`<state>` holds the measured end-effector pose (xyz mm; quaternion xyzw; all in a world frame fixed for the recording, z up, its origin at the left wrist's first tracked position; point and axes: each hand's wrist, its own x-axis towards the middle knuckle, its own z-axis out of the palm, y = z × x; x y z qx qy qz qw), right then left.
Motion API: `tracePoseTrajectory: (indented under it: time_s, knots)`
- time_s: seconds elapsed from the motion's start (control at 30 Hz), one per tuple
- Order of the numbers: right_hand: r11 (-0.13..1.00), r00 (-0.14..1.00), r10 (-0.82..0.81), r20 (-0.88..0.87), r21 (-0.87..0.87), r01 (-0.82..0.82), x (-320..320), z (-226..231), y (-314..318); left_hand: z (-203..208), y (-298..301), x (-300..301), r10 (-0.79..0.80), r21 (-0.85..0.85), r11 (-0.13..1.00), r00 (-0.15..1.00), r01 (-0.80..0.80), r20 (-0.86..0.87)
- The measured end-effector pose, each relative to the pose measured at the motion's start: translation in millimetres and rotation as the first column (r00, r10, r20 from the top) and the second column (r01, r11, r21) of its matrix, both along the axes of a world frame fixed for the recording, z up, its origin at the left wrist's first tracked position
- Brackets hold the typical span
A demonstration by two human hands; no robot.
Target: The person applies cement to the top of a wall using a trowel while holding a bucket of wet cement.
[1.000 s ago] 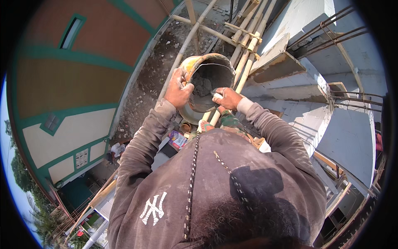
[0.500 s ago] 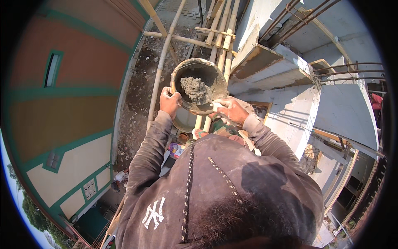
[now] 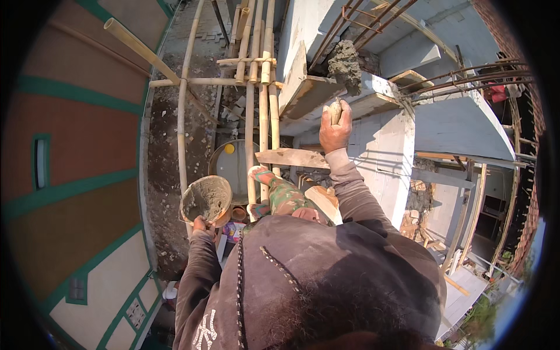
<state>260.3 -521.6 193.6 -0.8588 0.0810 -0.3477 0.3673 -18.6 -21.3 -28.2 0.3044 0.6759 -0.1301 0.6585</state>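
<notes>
My left hand (image 3: pixel 202 226) grips the near rim of a mortar-stained bucket (image 3: pixel 223 218), held tilted low on the left. Grey wet mortar (image 3: pixel 208 197) lies inside it. My right hand (image 3: pixel 335 129) is stretched forward, its fingers closed around the pale handle of a trowel (image 3: pixel 335 111). Beyond that hand a lump of mortar (image 3: pixel 345 63) hides the blade. The lump is at the top of a concrete column form, beside a wooden board (image 3: pixel 309 92) and rusty rebar (image 3: pixel 380 24). Whether it touches the form, I cannot tell.
Bamboo scaffold poles (image 3: pixel 251 116) run ahead, with a crosspiece (image 3: pixel 204 82). My sandalled foot (image 3: pixel 262 174) stands on them beside a plank (image 3: pixel 291 157). Below is a round tub (image 3: pixel 220 160). White block walls (image 3: pixel 382 151) rise on the right; rebar (image 3: pixel 466 81) juts across them.
The bucket has moved down and left in my left hand. My right hand has gone from the bucket forward and right, carrying mortar on the trowel. The view has shifted right.
</notes>
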Motion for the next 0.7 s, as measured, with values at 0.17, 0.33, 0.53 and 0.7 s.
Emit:
tracePoseTrajectory:
  time_s: [0.17,0.33,0.53,0.7]
  knots:
    - [0.994,0.993,-0.11,-0.04,-0.005,0.11,63,-67,-22,16,32,-82,0.233,-0.051,0.971,0.972,-0.234,-0.019]
    - [0.996,0.997,-0.038,-0.064,0.076,0.043,40,-48,-1,44,-2,-129,0.329,0.034,0.944,0.941,-0.328,-0.08]
    - [0.859,0.782,0.512,-0.355,0.191,-0.475,-57,-5,66,48,-35,-99,0.332,-0.006,0.94,0.908,-0.342,0.254]
    - [0.419,-0.173,0.861,-0.477,0.861,-0.289,-95,33,145,116,-65,-26,0.247,0.21,0.908,0.868,-0.363,0.43]
